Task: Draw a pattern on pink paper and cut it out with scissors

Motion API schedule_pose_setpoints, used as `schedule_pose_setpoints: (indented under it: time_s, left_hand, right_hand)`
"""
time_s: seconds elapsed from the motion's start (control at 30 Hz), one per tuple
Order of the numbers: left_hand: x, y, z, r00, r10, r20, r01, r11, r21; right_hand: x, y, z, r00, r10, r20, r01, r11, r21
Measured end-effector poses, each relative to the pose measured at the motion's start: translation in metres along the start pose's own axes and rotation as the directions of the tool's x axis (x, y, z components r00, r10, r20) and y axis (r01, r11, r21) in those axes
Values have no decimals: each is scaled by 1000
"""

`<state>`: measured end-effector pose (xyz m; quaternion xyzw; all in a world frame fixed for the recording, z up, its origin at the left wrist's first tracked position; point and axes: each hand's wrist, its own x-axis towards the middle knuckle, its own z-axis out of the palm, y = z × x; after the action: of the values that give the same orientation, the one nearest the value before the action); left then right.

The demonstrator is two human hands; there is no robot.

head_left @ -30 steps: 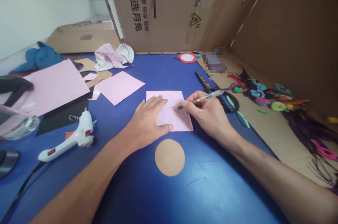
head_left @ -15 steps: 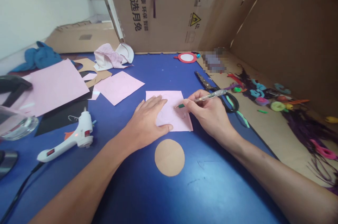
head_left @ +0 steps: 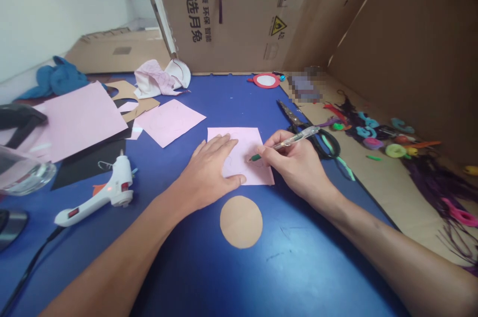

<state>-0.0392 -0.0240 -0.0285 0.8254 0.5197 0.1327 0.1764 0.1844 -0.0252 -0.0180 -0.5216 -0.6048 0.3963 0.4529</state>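
A square of pink paper [head_left: 244, 138] lies on the blue table, with faint curved lines drawn on it. My left hand [head_left: 211, 170] rests flat over the paper's left side, thumb and fingers apart. Between the fingertips of my right hand [head_left: 293, 157] is a clear-barrelled pen [head_left: 298, 137] with a green grip, its tip on or just above the paper. Nearer to me, below the paper, lies a brown cardboard disc [head_left: 241, 222]. Black-handled scissors [head_left: 324, 143] lie just beyond my right hand.
At the left are a white glue gun [head_left: 115, 185] with a cord, a clear container [head_left: 26, 175] and larger pink sheets [head_left: 84, 122]. Beads, cords and tassels [head_left: 421, 177] cover cardboard at the right. A red-rimmed disc [head_left: 266, 80] lies at the back, before a cardboard wall [head_left: 246, 43].
The pen tip has shifted very slightly on the paper. The whole view has moved a little; my left hand keeps its place on the sheet.
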Motion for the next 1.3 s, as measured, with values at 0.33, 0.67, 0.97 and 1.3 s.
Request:
schedule_pose_setpoints:
  time_s: [0.33,0.67,0.97,1.3]
  left_hand:
    - [0,2,-4,999,-11,33,11,1000,2]
    - [-1,2,-7,998,22,54,-21,1000,-16]
    - [0,1,-2,999,23,28,-23,1000,-3]
    - [0,1,-1,1000,24,16,-24,1000,-8]
  right_hand:
    - [2,0,-2,997,26,-79,-23,999,40]
    - [2,-1,-3,999,32,-41,-30,998,52]
    - [0,-4,-1,1000,14,13,-15,999,49]
    - [-2,5,2,998,-21,51,20,1000,24]
